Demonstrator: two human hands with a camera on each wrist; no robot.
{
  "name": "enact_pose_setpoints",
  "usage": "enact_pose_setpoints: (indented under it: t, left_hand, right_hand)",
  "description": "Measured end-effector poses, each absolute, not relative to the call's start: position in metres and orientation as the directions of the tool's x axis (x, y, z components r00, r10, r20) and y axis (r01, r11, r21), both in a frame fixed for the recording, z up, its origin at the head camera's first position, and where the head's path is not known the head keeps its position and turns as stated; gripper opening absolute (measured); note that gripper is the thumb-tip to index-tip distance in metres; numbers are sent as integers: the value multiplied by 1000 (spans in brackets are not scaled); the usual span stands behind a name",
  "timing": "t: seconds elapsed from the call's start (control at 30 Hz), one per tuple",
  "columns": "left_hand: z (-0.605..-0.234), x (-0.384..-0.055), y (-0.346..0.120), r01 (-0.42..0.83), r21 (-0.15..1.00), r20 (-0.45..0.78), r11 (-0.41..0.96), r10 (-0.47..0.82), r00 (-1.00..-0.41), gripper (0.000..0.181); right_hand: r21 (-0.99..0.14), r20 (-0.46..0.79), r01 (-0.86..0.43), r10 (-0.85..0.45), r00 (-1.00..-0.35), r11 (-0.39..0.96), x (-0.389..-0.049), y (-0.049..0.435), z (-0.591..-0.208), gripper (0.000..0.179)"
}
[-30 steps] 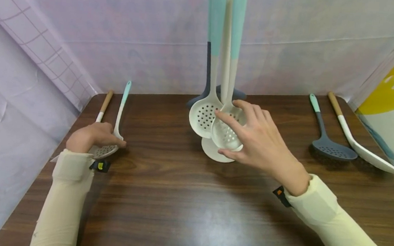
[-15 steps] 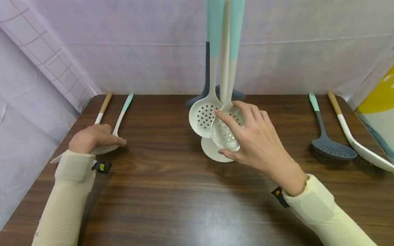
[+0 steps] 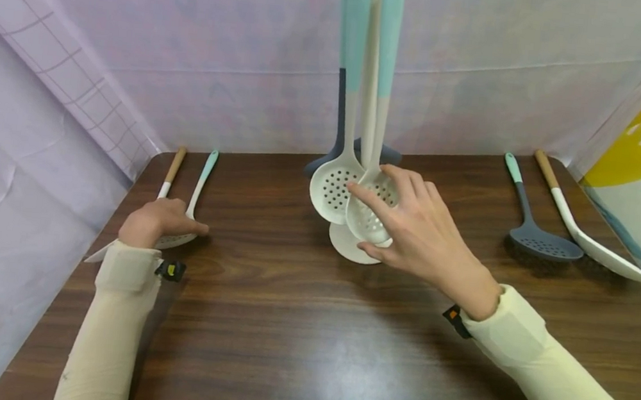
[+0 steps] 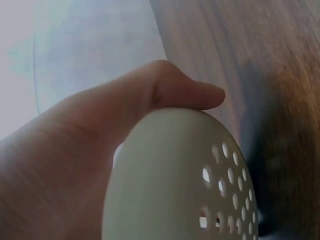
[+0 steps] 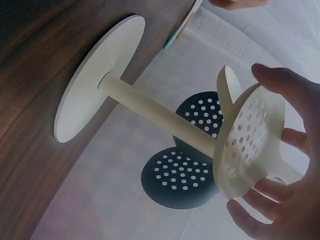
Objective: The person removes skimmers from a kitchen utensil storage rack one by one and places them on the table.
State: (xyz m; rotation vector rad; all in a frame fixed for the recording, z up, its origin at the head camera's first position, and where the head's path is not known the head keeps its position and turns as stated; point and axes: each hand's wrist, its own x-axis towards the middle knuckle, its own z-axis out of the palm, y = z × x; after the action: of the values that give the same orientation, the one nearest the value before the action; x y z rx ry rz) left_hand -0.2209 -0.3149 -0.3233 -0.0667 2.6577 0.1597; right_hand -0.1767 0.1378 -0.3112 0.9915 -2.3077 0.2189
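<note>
At the table's left side, my left hand (image 3: 150,219) grips the bowl of a white skimmer (image 3: 176,240) with a mint handle, its thumb over the rim in the left wrist view. The skimmer lies low over the table. My right hand (image 3: 416,225) curls around the bowl of another white skimmer (image 3: 362,220), thumb and fingers at its rim; firm contact is unclear. That skimmer hangs from a white stand (image 5: 100,80) by its mint handle. Beside it hangs a second white skimmer (image 3: 334,188). Dark perforated utensils (image 5: 175,177) hang behind them.
A white utensil with a wooden handle (image 3: 176,163) lies left of my left hand's skimmer, partly hidden. On the right lie a dark slotted turner (image 3: 545,241) with a mint handle and a white wooden-handled utensil (image 3: 594,246). The brown table (image 3: 262,323) meets a fabric-covered wall.
The left skimmer's handle has come down onto the table as my left hand lowered it and shifted slightly right. My right hand stays at the hanging skimmer.
</note>
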Motion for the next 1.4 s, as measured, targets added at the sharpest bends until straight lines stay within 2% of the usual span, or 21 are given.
enact_pose_setpoints:
  t: [0.3, 0.63, 0.8, 1.0, 1.17, 1.3, 1.4]
  left_hand:
    - [-324, -225, -311, -46, 58, -445, 997, -16, -896, 84]
    - [-321, -224, -309, -39, 65, -434, 997, -7, -901, 74]
    - [-320, -223, -306, -52, 77, -444, 996, -12, -896, 68]
    - [-320, -222, -302, -34, 80, -438, 996, 4, -899, 70]
    - [-316, -224, -297, 23, 69, -354, 997, 46, -934, 75]
    - [-311, -224, -289, 101, 75, -251, 992, 117, -961, 80]
    - [-310, -221, -279, 161, 82, -191, 984, 174, -966, 79]
  right_hand:
    - [66, 617, -724, -599, -511, 687, -176, 136, -311, 91]
    - [70, 653, -741, -593, -472, 668, -174, 138, -303, 89]
    - [53, 663, -733, -573, -482, 678, -173, 144, -297, 87]
    - [36, 669, -713, -547, -504, 700, -172, 155, -286, 86]
    - [-14, 653, -680, -508, -561, 733, -175, 172, -276, 86]
    - [-98, 592, -632, -465, -658, 769, -185, 188, -275, 89]
    - [-172, 496, -582, -440, -748, 795, -196, 198, -279, 88]
